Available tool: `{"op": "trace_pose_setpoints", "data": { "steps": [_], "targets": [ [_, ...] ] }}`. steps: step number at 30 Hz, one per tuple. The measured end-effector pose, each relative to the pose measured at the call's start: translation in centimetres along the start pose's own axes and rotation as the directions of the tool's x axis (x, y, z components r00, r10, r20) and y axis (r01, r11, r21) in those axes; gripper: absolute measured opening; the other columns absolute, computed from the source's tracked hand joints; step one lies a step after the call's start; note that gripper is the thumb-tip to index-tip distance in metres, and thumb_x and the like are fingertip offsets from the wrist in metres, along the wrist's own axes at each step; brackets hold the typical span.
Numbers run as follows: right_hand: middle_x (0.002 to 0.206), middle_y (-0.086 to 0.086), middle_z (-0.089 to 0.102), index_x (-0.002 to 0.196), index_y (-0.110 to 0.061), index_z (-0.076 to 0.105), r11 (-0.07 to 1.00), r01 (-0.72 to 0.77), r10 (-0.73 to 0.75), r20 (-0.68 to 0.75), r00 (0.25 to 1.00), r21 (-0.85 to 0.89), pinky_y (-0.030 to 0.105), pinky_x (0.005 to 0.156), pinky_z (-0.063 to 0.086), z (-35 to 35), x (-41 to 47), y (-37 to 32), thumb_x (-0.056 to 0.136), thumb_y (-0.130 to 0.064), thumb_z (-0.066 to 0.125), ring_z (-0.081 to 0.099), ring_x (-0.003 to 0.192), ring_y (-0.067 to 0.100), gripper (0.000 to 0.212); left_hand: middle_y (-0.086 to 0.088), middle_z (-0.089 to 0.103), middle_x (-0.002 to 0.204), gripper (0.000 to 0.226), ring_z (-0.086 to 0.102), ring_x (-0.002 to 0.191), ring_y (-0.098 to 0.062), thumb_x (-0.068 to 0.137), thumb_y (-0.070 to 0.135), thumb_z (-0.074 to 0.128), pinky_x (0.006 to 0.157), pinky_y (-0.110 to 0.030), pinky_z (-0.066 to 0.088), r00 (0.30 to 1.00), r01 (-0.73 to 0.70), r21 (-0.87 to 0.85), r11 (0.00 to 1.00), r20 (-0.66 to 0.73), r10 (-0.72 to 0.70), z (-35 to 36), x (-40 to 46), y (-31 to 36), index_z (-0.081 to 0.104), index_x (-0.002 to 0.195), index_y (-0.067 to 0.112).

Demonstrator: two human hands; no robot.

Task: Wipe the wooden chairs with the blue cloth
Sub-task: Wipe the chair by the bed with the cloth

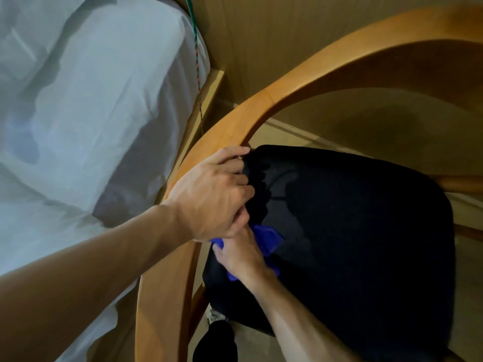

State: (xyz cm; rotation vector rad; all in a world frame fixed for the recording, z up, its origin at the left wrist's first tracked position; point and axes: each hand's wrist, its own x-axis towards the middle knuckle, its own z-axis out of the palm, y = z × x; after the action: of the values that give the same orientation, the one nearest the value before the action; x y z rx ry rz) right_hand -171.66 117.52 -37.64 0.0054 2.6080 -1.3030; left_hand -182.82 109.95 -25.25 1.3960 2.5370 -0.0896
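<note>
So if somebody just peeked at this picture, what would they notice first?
Probably the two hands meeting in the middle: the left hand holds the curved wooden chair rail, and just below it the right hand grips the bright blue cloth. Next comes the big black seat cushion on the right, and the white sheet filling the left side.

This looks like a bedroom in a home. A bed (86,105) with rumpled white sheets fills the left side, just beside a curved wooden chair (264,105) with a dark padded seat (366,231). Wood-grain panelling (261,35) lines the wall behind, and the floor (366,121) is plain beige.
</note>
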Motion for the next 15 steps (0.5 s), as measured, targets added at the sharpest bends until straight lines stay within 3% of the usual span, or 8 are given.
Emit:
{"op": "trace_pose_setpoints", "data": {
  "steps": [2, 4, 7, 10, 13, 15],
  "targets": [
    [0.123, 0.014, 0.062, 0.123, -0.006, 0.063, 0.999, 0.038, -0.037, 0.085, 0.996, -0.018, 0.033, 0.093, 0.051, 0.3, -0.9, -0.3, 0.074, -0.008, 0.078, 0.06, 0.112, 0.028, 0.052, 0.005, 0.063, 0.071, 0.029, 0.055, 0.087, -0.018, 0.085, 0.036, 0.042, 0.119, -0.042, 0.016, 1.0, -0.001, -0.001, 1.0, 0.003, 0.001, -0.1, 0.0, -0.1, 0.064, 0.07, 0.024],
    [0.128, 0.008, 0.06, 0.131, -0.01, 0.058, 0.996, -0.078, 0.072, 0.107, 0.992, 0.05, 0.031, 0.102, 0.046, -1.2, 0.0, 0.8, 0.08, -0.01, 0.073, 0.055, 0.12, 0.022, 0.053, 0.005, 0.063, 0.071, 0.031, 0.054, 0.087, -0.017, 0.086, 0.036, 0.041, 0.12, -0.042, 0.016, 1.0, -0.007, -0.007, 1.0, -0.003, 0.007, -0.1, 0.0, -0.1, 0.065, 0.071, 0.025],
    [0.134, 0.002, 0.057, 0.131, -0.02, 0.059, 0.99, -0.094, 0.111, -0.169, 0.979, 0.105, 0.029, 0.109, 0.039, -6.3, 2.4, 4.3, 0.077, -0.004, 0.07, 0.05, 0.128, 0.018, 0.058, 0.005, 0.064, 0.072, 0.03, 0.055, 0.088, -0.016, 0.087, 0.036, 0.042, 0.119, -0.043, 0.019, 0.999, -0.01, -0.035, 0.999, -0.035, 0.009, 0.0, 0.2, -0.1, 0.066, 0.072, 0.025],
    [0.143, 0.004, 0.049, 0.137, -0.02, 0.053, 0.972, -0.216, 0.237, -0.405, 0.883, 0.097, 0.021, 0.109, 0.034, -12.2, 5.6, 8.1, 0.081, -0.003, 0.067, 0.045, 0.133, 0.017, 0.061, 0.005, 0.063, 0.07, 0.029, 0.054, 0.085, -0.016, 0.086, 0.035, 0.042, 0.119, -0.043, 0.018, 1.0, -0.007, -0.027, 1.0, -0.026, 0.007, 0.1, 0.1, -0.1, 0.062, 0.069, 0.025],
    [0.145, 0.004, 0.047, 0.138, -0.02, 0.053, 0.969, -0.249, 0.231, -0.351, 0.908, -0.006, 0.026, 0.11, 0.033, -12.8, 8.4, 9.0, 0.081, -0.004, 0.069, 0.043, 0.135, 0.021, 0.061, 0.006, 0.062, 0.069, 0.028, 0.054, 0.084, -0.016, 0.086, 0.035, 0.043, 0.118, -0.043, 0.019, 1.0, -0.012, -0.023, 1.0, -0.025, 0.011, 0.1, 0.2, 0.0, 0.062, 0.068, 0.025],
    [0.146, 0.001, 0.045, 0.136, -0.025, 0.053, 0.979, -0.195, 0.17, -0.283, 0.944, -0.062, 0.025, 0.108, 0.033, -10.2, 8.2, 7.9, 0.08, -0.006, 0.071, 0.041, 0.134, 0.02, 0.062, 0.005, 0.063, 0.07, 0.027, 0.055, 0.085, -0.016, 0.086, 0.035, 0.044, 0.117, -0.044, 0.021, 0.999, -0.012, -0.028, 1.0, -0.032, 0.011, 0.0, 0.2, -0.1, 0.063, 0.069, 0.025]
  ]
}}
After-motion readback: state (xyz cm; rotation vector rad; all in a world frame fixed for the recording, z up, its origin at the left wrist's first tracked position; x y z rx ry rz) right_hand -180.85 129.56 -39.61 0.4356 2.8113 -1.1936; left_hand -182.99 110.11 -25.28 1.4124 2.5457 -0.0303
